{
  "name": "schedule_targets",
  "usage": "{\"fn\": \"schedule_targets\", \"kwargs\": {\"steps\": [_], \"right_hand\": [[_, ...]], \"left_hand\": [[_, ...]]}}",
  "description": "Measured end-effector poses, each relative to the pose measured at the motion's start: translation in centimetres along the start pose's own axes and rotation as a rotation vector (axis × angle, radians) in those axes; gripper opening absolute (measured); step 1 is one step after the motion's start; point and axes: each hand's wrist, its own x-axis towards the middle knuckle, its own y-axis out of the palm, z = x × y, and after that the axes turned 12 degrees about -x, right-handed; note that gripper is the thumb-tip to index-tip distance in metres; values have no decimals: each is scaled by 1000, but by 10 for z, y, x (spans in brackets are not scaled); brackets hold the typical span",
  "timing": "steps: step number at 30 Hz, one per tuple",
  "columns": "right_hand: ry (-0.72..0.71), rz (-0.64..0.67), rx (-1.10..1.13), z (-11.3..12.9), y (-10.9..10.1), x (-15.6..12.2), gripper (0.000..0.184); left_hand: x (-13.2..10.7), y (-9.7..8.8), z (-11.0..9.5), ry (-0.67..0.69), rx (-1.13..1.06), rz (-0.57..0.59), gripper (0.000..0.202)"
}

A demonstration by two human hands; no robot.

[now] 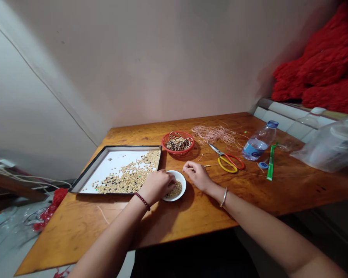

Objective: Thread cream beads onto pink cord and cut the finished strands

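Note:
My left hand [159, 186] reaches over the rim of a small white bowl [183, 187], its fingers bent together and down among the beads [177, 189]. Whatever those fingertips pinch is hidden. To the right of the bowl, my right hand [199, 177] is closed on a thin beaded string [207, 166]. A few pale beads show on that string at both sides of the hand. Left of the bowl lies a shallow black-edged tray [100, 160] with many loose cream beads and some dark and green ones.
A red basket [178, 153] of strung beads stands behind the bowl. To its right are tangled pink string [213, 134], scissors [227, 159], a water bottle [255, 143], a blue cap [262, 165] and a green packet [270, 164]. Red bundles [324, 65] are piled back right.

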Motion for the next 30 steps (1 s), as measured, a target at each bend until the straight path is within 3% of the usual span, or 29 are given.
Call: {"fn": "schedule_targets", "kwargs": {"steps": [13, 19, 24, 30], "right_hand": [[3, 14, 12, -6, 4, 0, 24], [-40, -14, -154, 0, -3, -3, 23], [-71, -30, -220, 3, -5, -5, 20], [-93, -60, -224, 6, -7, -6, 20]], "left_hand": [[-1, 3, 1, 13, -102, -52, 12], [1, -6, 5, 0, -529, -237, 14], [3, -8, 4, 42, -885, -249, 18], [4, -6, 4, 37, -938, -234, 20]]}}
